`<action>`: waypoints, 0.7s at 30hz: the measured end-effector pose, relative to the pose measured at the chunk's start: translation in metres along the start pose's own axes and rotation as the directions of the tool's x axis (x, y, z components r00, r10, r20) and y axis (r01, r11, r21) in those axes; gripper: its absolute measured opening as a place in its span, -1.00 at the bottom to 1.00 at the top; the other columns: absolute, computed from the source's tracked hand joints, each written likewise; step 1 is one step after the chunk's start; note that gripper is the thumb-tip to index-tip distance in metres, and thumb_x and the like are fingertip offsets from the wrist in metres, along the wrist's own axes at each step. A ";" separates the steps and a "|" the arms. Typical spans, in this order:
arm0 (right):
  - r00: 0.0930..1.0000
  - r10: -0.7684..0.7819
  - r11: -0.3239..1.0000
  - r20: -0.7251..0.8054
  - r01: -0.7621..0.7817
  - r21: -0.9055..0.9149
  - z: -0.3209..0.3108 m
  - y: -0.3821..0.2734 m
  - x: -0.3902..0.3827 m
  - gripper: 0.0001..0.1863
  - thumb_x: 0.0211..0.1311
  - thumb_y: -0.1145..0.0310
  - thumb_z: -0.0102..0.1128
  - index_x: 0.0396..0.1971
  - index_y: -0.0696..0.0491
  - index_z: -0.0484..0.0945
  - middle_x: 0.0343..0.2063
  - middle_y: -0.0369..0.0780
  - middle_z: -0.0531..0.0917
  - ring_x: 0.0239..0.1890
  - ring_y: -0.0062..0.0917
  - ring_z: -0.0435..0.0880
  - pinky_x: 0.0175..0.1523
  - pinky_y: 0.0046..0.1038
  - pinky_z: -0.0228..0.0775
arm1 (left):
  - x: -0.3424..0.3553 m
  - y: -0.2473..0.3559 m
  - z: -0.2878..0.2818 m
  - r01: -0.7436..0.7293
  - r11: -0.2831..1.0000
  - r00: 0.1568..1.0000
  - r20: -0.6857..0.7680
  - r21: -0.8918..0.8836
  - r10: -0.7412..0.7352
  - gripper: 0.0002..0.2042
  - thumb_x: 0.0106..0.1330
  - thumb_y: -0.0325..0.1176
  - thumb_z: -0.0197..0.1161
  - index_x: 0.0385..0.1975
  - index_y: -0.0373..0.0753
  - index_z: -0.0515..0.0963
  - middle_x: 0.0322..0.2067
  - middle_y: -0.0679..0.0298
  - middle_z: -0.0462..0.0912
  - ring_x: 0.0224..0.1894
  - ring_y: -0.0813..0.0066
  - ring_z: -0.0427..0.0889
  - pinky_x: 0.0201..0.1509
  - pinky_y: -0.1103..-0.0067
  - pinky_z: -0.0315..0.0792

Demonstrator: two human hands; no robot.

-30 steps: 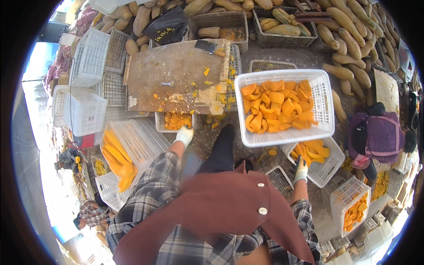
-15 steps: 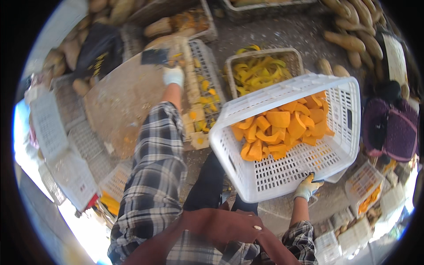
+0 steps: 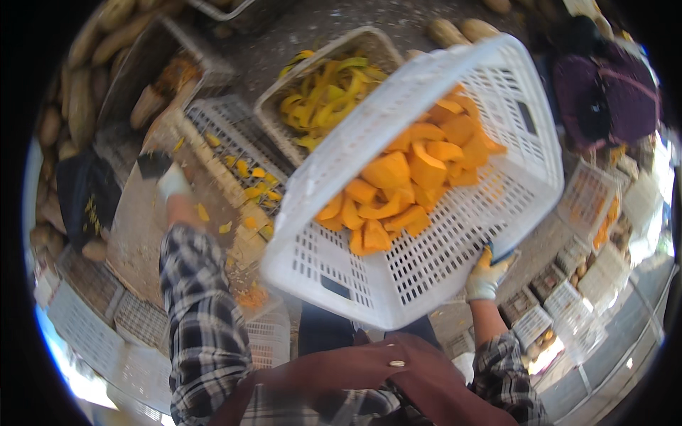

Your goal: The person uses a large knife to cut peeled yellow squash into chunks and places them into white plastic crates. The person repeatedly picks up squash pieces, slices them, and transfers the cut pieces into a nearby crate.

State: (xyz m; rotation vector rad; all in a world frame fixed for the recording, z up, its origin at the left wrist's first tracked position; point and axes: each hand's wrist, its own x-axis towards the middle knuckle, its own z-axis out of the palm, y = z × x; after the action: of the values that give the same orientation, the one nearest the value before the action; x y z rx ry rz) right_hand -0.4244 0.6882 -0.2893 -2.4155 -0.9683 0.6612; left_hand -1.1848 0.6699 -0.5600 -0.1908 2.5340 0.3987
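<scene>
1. Large white crate (image 3: pixel 348 273), perforated, one; placed right of the worktop, in front of the body; seen at a slant; what supports it from below is hidden.
2. Orange squash pieces (image 3: pixel 405 177), peeled and cut, one heap; contained in the large white crate, banked toward its far side; part of the heap is covered by the raised wall.
3. Right hand (image 3: pixel 490 275), pale-gloved, dark at the fingertips; placed at the near right edge of the large white crate; grip closed, with the crate's edge grasped.
4. Left hand (image 3: pixel 172 183), pale-gloved; set over the worktop, against the near end of a dark blade (image 3: pixel 153 164); whether its grip is closed on a handle cannot be told.
5. Worktop (image 3: pixel 145 220), a worn wooden board; scattered with yellow scraps; bordered on its right by a slatted grey crate (image 3: pixel 226 116), on which more scraps are strewn.
6. Yellow-green peelings (image 3: pixel 323 96), one mass; held in a dirty pale crate (image 3: pixel 273 126), between the slatted grey crate and the large white crate.
7. Dark bag (image 3: pixel 87 193); laid left of the worktop; whole squashes (image 3: pixel 82 99) are piled beyond it.
8. Person in purple (image 3: pixel 607 92); seen at the upper right, past the large white crate.
</scene>
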 end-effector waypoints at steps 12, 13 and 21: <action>0.956 -0.240 0.948 0.170 0.193 0.254 -0.010 0.008 0.006 -0.26 0.24 0.47 0.12 0.33 0.34 -0.03 0.08 0.16 0.39 0.15 -0.09 0.44 0.27 -0.19 0.26 | -0.297 0.012 -0.150 -0.239 0.848 0.954 0.048 -0.473 0.296 -0.86 0.18 -0.37 0.30 -0.28 -0.14 0.55 -0.32 0.32 0.46 -0.29 0.41 0.47 -0.24 0.40 0.44; 0.944 -0.244 0.956 0.222 0.195 0.220 -0.016 0.010 0.009 -0.24 0.24 0.44 0.14 0.33 0.34 -0.04 0.06 0.19 0.42 0.12 -0.06 0.48 0.24 -0.19 0.29 | -0.329 0.026 -0.151 -0.253 0.826 0.949 0.036 -0.503 0.313 -0.84 0.17 -0.37 0.31 -0.26 -0.14 0.55 -0.27 0.29 0.47 -0.24 0.38 0.48 -0.20 0.37 0.45; 0.715 0.129 0.879 0.687 -0.403 0.254 -0.044 0.116 0.079 -0.47 0.27 0.24 0.22 0.20 0.12 0.40 0.07 0.04 0.57 0.16 -0.16 0.54 0.20 -0.31 0.36 | -0.485 0.108 -0.043 -0.144 0.698 0.743 0.389 -0.702 0.544 -0.82 0.17 -0.39 0.34 -0.25 -0.20 0.55 -0.32 0.29 0.61 -0.26 0.40 0.60 -0.20 0.50 0.50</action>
State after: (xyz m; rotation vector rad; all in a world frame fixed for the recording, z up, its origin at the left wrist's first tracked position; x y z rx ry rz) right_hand -0.2900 0.6598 -0.3406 -1.9818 -0.6100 1.7262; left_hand -0.8264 0.7827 -0.2322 0.1831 1.7225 1.2791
